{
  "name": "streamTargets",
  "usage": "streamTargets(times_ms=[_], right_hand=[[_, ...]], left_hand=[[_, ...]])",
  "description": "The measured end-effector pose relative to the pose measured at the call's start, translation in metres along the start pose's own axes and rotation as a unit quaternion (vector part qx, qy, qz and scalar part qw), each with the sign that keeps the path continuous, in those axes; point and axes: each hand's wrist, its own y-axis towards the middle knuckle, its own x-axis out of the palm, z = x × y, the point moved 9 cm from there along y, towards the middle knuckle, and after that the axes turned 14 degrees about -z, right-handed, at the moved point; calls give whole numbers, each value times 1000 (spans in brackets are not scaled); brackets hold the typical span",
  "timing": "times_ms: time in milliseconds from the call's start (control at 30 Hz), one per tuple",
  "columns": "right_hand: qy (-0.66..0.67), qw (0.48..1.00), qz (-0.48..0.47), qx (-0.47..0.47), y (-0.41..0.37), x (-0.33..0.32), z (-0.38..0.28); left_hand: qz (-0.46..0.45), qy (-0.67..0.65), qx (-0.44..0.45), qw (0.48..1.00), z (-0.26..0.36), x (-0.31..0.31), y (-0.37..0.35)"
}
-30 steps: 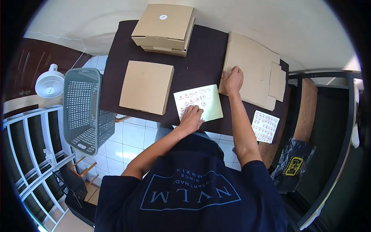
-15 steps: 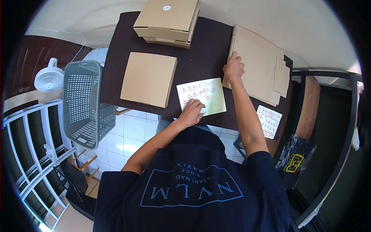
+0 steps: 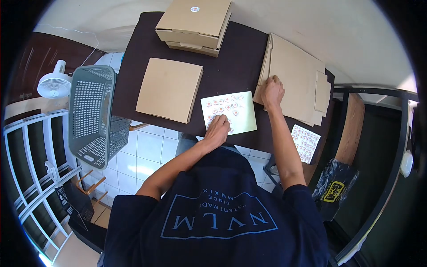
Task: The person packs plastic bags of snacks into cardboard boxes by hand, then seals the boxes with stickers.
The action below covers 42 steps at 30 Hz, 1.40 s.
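Note:
My left hand point(image 3: 217, 131) rests on the lower left of a pale sheet of round stickers point(image 3: 243, 120), fingers lying over it and fingertips partly hidden. Rows of small round stickers with reddish centres show above the fingers. My right hand point(image 3: 273, 92) is closed at the left edge of a flat cardboard box point(image 3: 298, 78), the top one of a stack at the table's right. Its fingertips are curled out of sight. Left of that hand, edges of lower flat pieces show.
A folded cardboard box point(image 3: 170, 89) lies at left on the dark table point(image 3: 240, 58), with stacked boxes point(image 3: 195, 20) behind. Another sticker sheet point(image 3: 306, 143) sits near the right front edge. A grey basket point(image 3: 91, 113) and white fan point(image 3: 54, 84) stand left of the table.
My right hand has come slightly down and its fingers have curled in at the cardboard's edge. The top flat box has shifted, baring more of the pieces beneath. My left hand stays on the sheet.

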Motion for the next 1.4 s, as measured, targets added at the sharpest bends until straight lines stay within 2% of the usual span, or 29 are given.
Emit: streamTargets(times_ms=[100, 167, 267, 467, 700, 1067, 1400], right_hand=[[31, 999, 24, -22, -1, 2, 0], [64, 995, 82, -9, -8, -8, -2], [90, 993, 70, 21, -5, -8, 3], [131, 990, 48, 22, 6, -6, 8], [110, 991, 76, 26, 2, -9, 9], [90, 992, 26, 87, 7, -7, 1], [92, 994, -10, 65, 15, 0, -4]], left_hand=[[7, 22, -2, 1000, -1, 4, 1], [9, 20, -4, 1000, -2, 6, 1], [9, 14, -7, 1000, 0, 5, 1], [3, -2, -10, 1000, -6, 7, 3], [-7, -20, -6, 1000, -9, 8, 3], [-68, -47, -23, 996, -7, 5, 7], [-102, -78, -54, 990, -3, 8, 3]])
